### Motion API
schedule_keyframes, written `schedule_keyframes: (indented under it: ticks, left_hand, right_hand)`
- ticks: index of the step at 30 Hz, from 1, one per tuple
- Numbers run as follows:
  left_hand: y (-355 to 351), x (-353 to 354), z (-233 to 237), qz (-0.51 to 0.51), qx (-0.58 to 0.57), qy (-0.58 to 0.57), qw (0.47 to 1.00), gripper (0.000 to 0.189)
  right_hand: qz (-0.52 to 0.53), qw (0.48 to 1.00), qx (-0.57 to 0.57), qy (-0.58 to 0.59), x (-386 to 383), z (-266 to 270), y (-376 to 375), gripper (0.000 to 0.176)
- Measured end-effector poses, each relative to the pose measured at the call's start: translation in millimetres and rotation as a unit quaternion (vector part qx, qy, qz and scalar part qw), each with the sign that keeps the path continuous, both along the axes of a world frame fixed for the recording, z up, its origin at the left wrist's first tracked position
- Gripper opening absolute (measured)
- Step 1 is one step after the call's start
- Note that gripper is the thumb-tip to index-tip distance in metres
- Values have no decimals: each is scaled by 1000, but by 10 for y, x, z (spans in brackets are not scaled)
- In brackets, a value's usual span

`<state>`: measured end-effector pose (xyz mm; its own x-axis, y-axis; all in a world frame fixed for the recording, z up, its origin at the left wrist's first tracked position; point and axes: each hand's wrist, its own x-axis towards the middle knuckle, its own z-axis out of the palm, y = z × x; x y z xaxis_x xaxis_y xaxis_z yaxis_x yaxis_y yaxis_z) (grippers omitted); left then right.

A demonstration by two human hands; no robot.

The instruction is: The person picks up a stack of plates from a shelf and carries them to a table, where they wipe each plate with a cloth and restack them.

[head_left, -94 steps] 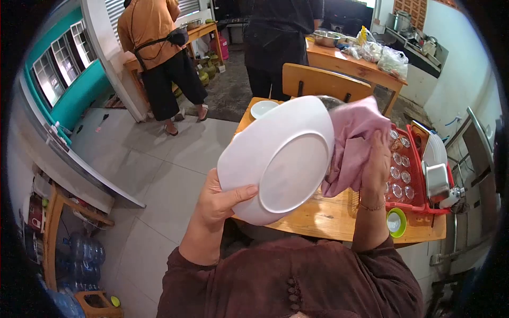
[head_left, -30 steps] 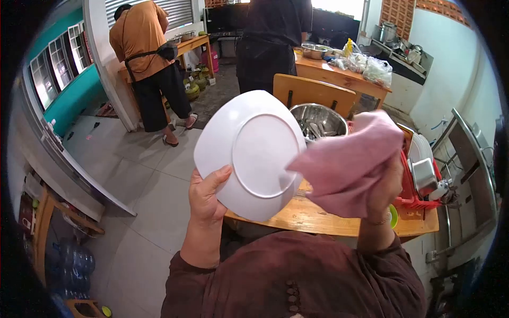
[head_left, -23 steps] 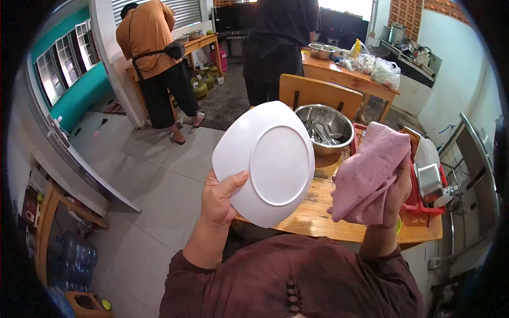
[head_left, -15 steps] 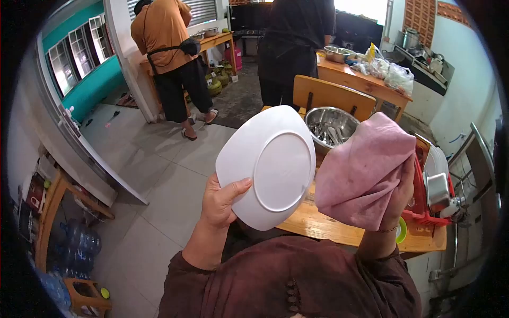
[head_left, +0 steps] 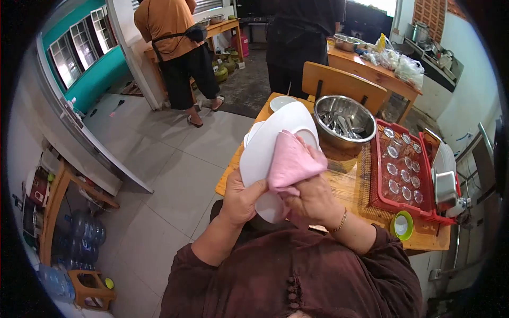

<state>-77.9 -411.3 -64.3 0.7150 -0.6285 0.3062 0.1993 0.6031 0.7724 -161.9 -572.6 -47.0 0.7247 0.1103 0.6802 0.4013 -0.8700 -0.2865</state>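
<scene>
Vs earlier, R hand (head_left: 313,197) had swung in, clamped on 1 pink cloth (head_left: 294,163), which lay against 1 white plate (head_left: 265,148) gripped in L hand (head_left: 242,199); hands close tog.; 1 steel bowl (head_left: 333,139), approx 12 glasses (head_left: 405,176) sat to their R

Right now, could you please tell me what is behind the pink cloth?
The underside of the white plate, held by the left hand, shows beyond the pink cloth. The cloth and right hand hide much of the plate's middle.
</scene>
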Motion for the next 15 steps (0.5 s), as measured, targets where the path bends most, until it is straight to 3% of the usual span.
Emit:
schedule_keyframes:
  ticks: [4,5,8,9,10,11,12,13,15]
  left_hand:
    - [27,-54,96,20,28,-8,999,30]
    - [18,-47,117,26,22,-10,999,30]
    - [44,1,153,63,23,-21,998,31]
    - [71,41,168,68,16,-21,997,31]
    - [109,90,182,75,8,-21,997,32]
    - [151,130,188,83,0,-18,996,32]
    - [186,171,188,87,-8,-10,996,33]
    - [216,213,183,90,-14,-2,996,34]
    - [252,249,184,87,-23,7,996,35]
  right_hand:
    - [-101,993,44,-43,45,-170,-192,45]
    - [-134,989,-10,-64,-11,-146,-221,45]
    - [-137,988,41,-55,-65,-71,-285,42]
    - [-116,974,178,-73,-62,-146,-297,42]
    - [-49,926,371,-50,-141,-146,-337,44]
    - [11,829,556,-64,-218,-109,-357,46]
    - [29,785,617,-49,-358,-77,-540,46]
    - [111,736,664,-68,-423,86,-505,45]
    - [171,696,693,-78,-534,317,-468,44]
